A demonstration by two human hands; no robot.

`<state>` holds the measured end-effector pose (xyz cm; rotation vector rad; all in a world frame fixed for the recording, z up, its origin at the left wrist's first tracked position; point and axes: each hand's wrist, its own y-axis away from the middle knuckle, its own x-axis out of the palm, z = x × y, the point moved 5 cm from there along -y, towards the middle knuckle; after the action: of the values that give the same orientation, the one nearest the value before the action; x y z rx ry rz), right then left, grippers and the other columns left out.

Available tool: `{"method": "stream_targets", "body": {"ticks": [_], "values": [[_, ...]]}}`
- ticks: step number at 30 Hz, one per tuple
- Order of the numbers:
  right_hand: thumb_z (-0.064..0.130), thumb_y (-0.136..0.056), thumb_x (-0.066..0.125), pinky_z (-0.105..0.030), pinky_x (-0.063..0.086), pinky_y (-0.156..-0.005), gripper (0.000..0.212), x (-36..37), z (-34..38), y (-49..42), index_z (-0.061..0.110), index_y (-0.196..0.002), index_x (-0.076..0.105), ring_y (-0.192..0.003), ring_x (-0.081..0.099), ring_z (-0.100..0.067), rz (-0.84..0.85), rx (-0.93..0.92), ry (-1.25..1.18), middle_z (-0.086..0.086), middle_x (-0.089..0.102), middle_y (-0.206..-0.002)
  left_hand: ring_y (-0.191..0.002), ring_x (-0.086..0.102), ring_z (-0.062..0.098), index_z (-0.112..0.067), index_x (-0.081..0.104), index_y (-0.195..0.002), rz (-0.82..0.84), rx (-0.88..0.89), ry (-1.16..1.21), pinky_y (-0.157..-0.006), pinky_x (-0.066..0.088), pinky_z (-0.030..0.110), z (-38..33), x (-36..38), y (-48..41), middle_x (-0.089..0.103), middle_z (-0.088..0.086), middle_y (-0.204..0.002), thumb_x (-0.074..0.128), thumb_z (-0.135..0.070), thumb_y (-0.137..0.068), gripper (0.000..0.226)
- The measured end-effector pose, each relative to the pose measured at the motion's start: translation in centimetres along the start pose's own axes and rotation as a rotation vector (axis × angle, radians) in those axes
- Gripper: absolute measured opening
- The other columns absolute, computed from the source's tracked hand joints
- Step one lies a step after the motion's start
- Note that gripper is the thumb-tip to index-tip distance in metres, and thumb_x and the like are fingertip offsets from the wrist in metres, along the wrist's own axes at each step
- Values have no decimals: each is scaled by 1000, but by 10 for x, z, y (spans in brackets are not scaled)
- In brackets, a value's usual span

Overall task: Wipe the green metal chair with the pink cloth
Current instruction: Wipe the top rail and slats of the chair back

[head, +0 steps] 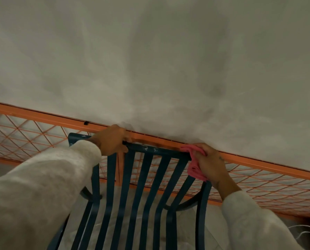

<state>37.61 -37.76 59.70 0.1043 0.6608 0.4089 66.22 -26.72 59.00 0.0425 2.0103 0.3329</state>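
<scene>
The green metal chair (147, 179) fills the lower middle of the head view, its slatted back facing me and its top rail running left to right. My left hand (112, 140) grips the top rail near its left end. My right hand (211, 164) holds the bunched pink cloth (194, 165) against the rail's right end and the top of the right upright. Both arms wear pale fuzzy sleeves. The chair's seat and legs run out of view below.
An orange metal frame (42, 117) with an orange wire mesh panel (15, 138) stands right behind the chair, under a grey mottled tabletop (159, 60). Pale floor tiles (186, 230) show through the slats. White cords (306, 230) lie at the lower right.
</scene>
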Motion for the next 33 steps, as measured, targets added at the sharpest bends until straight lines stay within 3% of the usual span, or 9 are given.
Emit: {"method": "stream_targets", "body": {"ticks": [4, 7, 12, 19, 22, 25, 29, 31, 33], "values": [[24, -95, 60, -39, 59, -72, 12, 34, 23, -12, 28, -100, 70, -78, 72, -27, 132, 77, -204, -3, 75, -91, -91, 65, 16, -20, 72, -109, -31, 3, -13, -89, 54, 35, 0, 2, -1, 72, -1, -105, 73, -23, -84, 25], [19, -95, 60, -40, 59, -73, 11, 62, 43, -11, 23, -100, 69, -77, 72, -27, 202, 68, -260, -4, 75, -91, -86, 63, 14, -19, 72, -110, -69, -14, 14, -84, 51, 29, 1, 4, 0, 72, -1, -103, 73, -22, -84, 26], [19, -99, 53, -18, 49, -49, 15, 87, 51, 5, 29, -103, 64, -54, 62, -8, 180, -119, -44, 13, 70, -82, -87, 65, 16, -20, 72, -108, -94, -20, 25, -86, 54, 34, 2, 7, 1, 72, 0, -101, 73, -22, -84, 24], [18, -100, 50, 2, 39, -47, 24, 66, 35, 33, 34, -113, 63, -62, 55, 22, -10, -236, 171, 26, 56, -102, -87, 65, 13, -21, 73, -109, -116, -18, 45, -85, 54, 31, 1, 8, 3, 72, -4, -103, 73, -22, -84, 25], [20, -101, 49, -3, 39, -43, 25, 63, 34, 30, 30, -120, 62, -56, 58, 4, -123, -232, 209, 9, 65, -110, -87, 66, 15, -20, 73, -107, -120, -16, 34, -85, 56, 34, 0, 7, 4, 72, -3, -101, 73, -22, -84, 23], [20, -100, 52, 1, 39, -55, 31, 85, 40, 25, 30, -128, 59, -81, 62, -4, -109, -297, 279, 9, 58, -122, -88, 67, 16, -19, 74, -107, -117, -19, 34, -86, 56, 34, -1, 6, 3, 72, -2, -103, 75, -21, -83, 25], [17, -97, 56, 11, 35, -66, 39, 96, 41, 28, 29, -134, 56, -93, 52, 3, -47, -415, 367, 12, 51, -132, -86, 67, 15, -20, 74, -106, -108, -18, 35, -86, 56, 34, -1, 6, 4, 73, -2, -101, 75, -21, -82, 23], [12, -94, 61, -7, 37, -97, 49, 88, 29, 33, 28, -138, 49, -121, 51, -6, -41, -489, 420, 7, 49, -143, -85, 67, 14, -20, 74, -105, -108, -13, 47, -85, 56, 34, -1, 6, 4, 73, -2, -99, 74, -21, -83, 22], [5, -88, 67, -30, 35, -103, 54, 76, 10, 34, 24, -135, 49, -132, 44, -18, -102, -540, 484, 0, 48, -146, -85, 67, 15, -20, 74, -106, -100, -11, 49, -85, 55, 33, -2, 6, 3, 73, -2, -99, 73, -21, -83, 22]]}}
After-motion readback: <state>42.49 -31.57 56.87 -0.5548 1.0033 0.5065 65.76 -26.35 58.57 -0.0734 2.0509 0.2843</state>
